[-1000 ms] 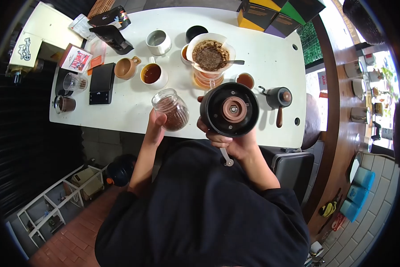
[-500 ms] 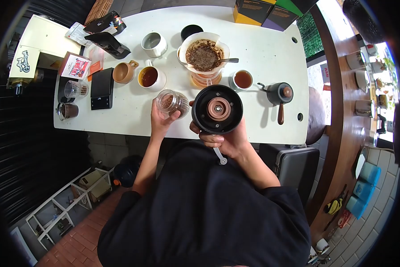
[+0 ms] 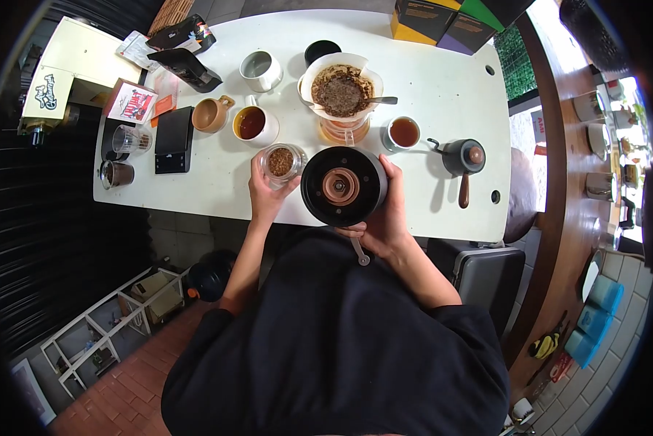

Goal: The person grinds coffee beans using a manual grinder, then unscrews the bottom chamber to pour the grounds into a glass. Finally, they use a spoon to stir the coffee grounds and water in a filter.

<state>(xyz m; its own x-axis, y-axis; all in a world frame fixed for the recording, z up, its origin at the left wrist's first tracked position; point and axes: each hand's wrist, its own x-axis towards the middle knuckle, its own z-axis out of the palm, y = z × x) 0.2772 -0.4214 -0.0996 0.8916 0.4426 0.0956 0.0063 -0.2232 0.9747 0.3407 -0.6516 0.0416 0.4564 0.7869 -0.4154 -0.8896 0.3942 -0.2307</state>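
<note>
My left hand (image 3: 267,195) is wrapped round a small glass jar (image 3: 283,163), its mouth toward me and brown coffee grounds inside. Close beside it, my right hand (image 3: 390,218) grips the black body of a hand coffee grinder (image 3: 313,190). The grinder's underside faces me, with a copper-coloured burr at its centre, and its metal crank (image 3: 360,251) hangs below. Just beyond them stands a dripper (image 3: 377,78) with a paper filter of wet grounds and a spoon (image 3: 384,100), set on a glass server (image 3: 344,133).
On the white table (image 3: 217,178), a mug of dark liquid (image 3: 252,123), a brown cup (image 3: 208,116) and a black scale (image 3: 174,142) stand to the left. A glass of tea-coloured liquid (image 3: 404,133) and a dark kettle (image 3: 463,157) are to the right. Boxes (image 3: 442,25) occupy the far right corner.
The jar has turned from tilted sideways so its mouth faces me and its grounds show. The grinder has shifted left, nearer the jar, and my right-hand fingers have moved round its side.
</note>
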